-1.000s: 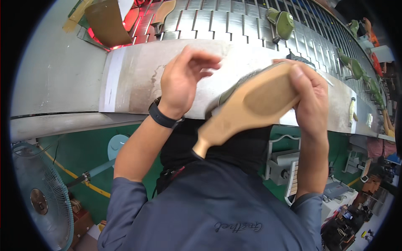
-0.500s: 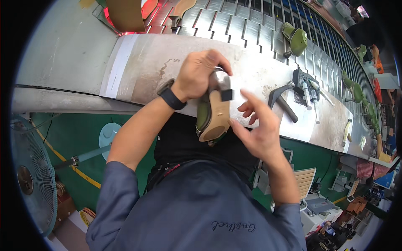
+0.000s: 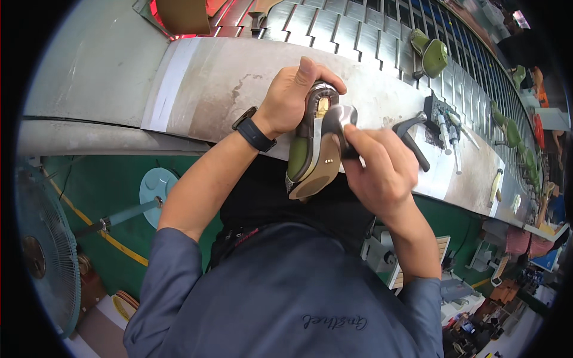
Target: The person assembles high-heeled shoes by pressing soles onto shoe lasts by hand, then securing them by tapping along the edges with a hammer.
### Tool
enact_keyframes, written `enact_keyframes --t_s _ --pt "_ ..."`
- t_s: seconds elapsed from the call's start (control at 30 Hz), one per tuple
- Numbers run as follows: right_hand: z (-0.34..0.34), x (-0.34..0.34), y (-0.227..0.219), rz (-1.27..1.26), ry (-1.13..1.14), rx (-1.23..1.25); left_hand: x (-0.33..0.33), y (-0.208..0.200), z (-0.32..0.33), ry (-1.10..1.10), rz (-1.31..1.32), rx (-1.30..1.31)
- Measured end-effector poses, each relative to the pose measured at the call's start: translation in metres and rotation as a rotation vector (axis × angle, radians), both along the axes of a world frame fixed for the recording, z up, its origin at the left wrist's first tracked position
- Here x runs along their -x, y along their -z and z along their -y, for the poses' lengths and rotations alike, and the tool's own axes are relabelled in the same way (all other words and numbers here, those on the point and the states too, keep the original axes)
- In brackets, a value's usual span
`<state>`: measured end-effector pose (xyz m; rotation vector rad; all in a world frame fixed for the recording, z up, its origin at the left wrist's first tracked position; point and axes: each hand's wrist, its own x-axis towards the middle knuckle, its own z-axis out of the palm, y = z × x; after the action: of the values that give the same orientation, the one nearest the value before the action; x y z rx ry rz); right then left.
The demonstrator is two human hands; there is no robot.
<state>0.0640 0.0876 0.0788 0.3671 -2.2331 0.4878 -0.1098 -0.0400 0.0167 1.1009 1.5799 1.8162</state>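
A green shoe (image 3: 298,154) is held bottom up over the near edge of the bench, toe end toward me. My left hand (image 3: 287,98) is closed round its heel end, thumb raised. The tan sole (image 3: 319,170) lies over the front of the shoe, with small metal studs showing. Its shiny heel (image 3: 345,115) stands off to the right of the shoe's heel seat, where a gold-coloured patch (image 3: 323,107) is bared. My right hand (image 3: 385,164) is closed on this heel, fingers bent around its dark lower end; the exact grip is partly hidden.
On the bench (image 3: 209,89), right of my hands, lie a hammer (image 3: 412,134) and a dark tool holder (image 3: 439,119) with several slim tools. Beyond runs a slatted metal conveyor (image 3: 352,33) bearing another green shoe (image 3: 433,56). A fan (image 3: 51,256) and light-blue stool (image 3: 154,185) stand left.
My right hand has moved from spread fingers beside the sole to a grip on the heel. The heel has swung right, off the shoe's heel seat, baring the gold patch.
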Motion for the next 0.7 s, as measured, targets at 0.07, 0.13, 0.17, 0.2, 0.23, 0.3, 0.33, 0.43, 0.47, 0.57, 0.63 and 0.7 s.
enact_keyframes --t_s 0.07,0.13,0.17,0.2,0.23,0.3,0.33,0.43,0.47,0.57,0.63,0.7 --pt "-0.003 0.008 0.013 -0.01 0.015 0.015 -0.003 -0.003 -0.004 0.01 -0.052 -0.014" --pt "-0.004 0.016 0.02 -0.045 0.039 0.025 -0.005 -0.008 -0.009 -0.019 -0.156 -0.026" --pt "-0.004 0.018 0.023 -0.046 0.043 0.028 -0.004 -0.007 -0.009 -0.015 -0.157 -0.023" --pt "-0.004 0.019 0.026 -0.058 0.05 0.036 -0.003 -0.005 -0.01 -0.024 -0.191 -0.035" --pt "-0.004 0.019 0.028 -0.07 0.057 0.043 -0.002 -0.004 -0.01 -0.034 -0.224 -0.047" --pt "-0.003 0.021 0.031 -0.073 0.059 0.054 -0.002 -0.004 -0.01 -0.028 -0.243 -0.042" --pt "-0.003 0.021 0.032 -0.074 0.058 0.063 -0.002 -0.005 -0.01 -0.025 -0.26 -0.04" --pt "-0.001 0.024 0.034 -0.091 0.06 0.07 0.0 -0.003 -0.01 -0.021 -0.26 -0.049" --pt "-0.001 0.025 0.034 -0.092 0.063 0.07 0.0 -0.003 -0.01 -0.019 -0.261 -0.049" --pt "-0.002 0.027 0.034 -0.093 0.06 0.075 0.003 -0.003 -0.011 -0.017 -0.272 -0.049" --pt "-0.003 0.028 0.035 -0.092 0.043 0.081 0.003 -0.003 -0.011 -0.011 -0.265 -0.049" --pt "-0.002 0.028 0.035 -0.092 0.045 0.09 0.001 -0.005 -0.011 -0.007 -0.265 -0.044"
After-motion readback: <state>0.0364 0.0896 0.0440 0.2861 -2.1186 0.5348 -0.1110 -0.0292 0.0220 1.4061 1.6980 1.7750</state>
